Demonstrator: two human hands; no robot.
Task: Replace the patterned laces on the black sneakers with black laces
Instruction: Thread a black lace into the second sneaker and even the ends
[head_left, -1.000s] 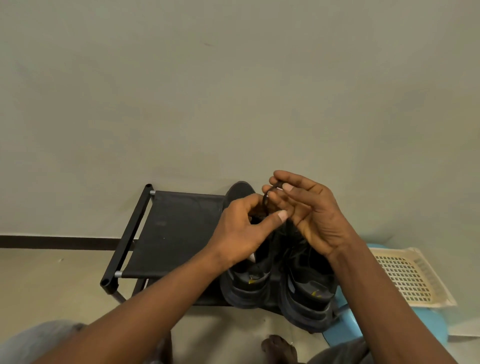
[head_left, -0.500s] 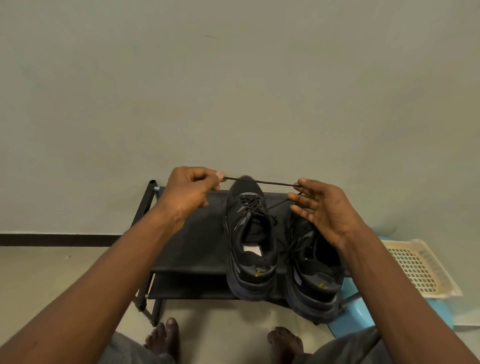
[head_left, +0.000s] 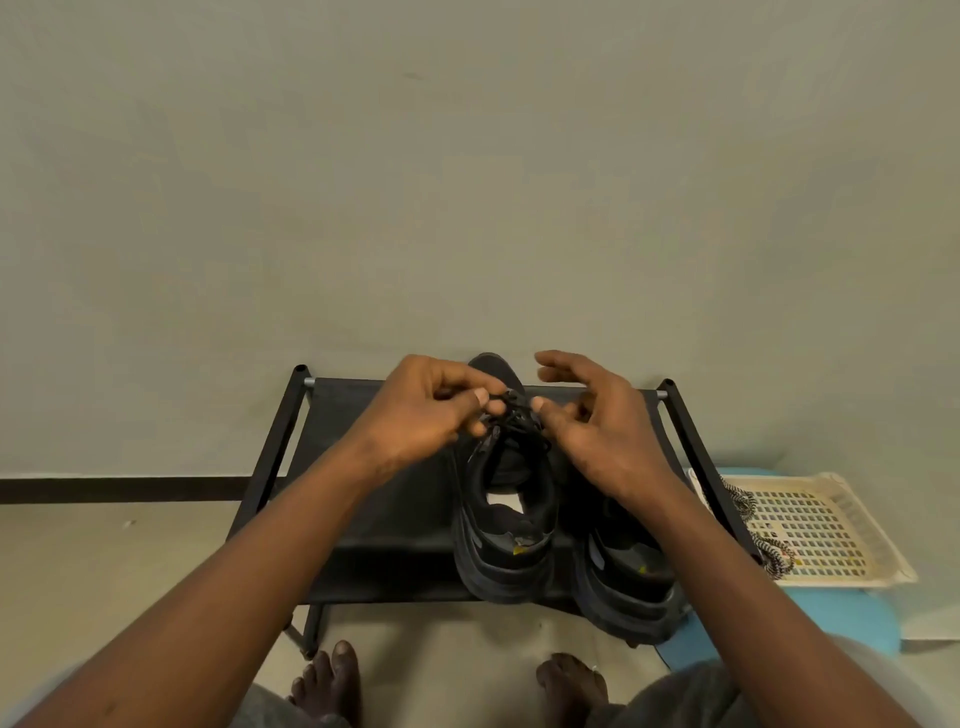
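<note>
Two black sneakers stand side by side on a black fabric rack (head_left: 363, 467), heels toward me. The left sneaker (head_left: 506, 535) carries a black lace (head_left: 514, 415) over its tongue. My left hand (head_left: 426, 410) pinches that lace at the top of the lacing. My right hand (head_left: 597, 421) meets it from the right, thumb and a curled finger on the lace, the other fingers spread. The right sneaker (head_left: 628, 582) is partly hidden under my right forearm. Patterned black-and-white laces (head_left: 769, 545) lie in a cream basket on the right.
The cream perforated basket (head_left: 831, 530) rests on a blue stool (head_left: 841, 618) right of the rack. A plain wall stands close behind the rack. My bare feet (head_left: 332, 680) are on the floor in front of it.
Half a second ago my hands were apart, pulling the black lace taut across the shoe. Now both have come together over the left sneaker's lacing.
</note>
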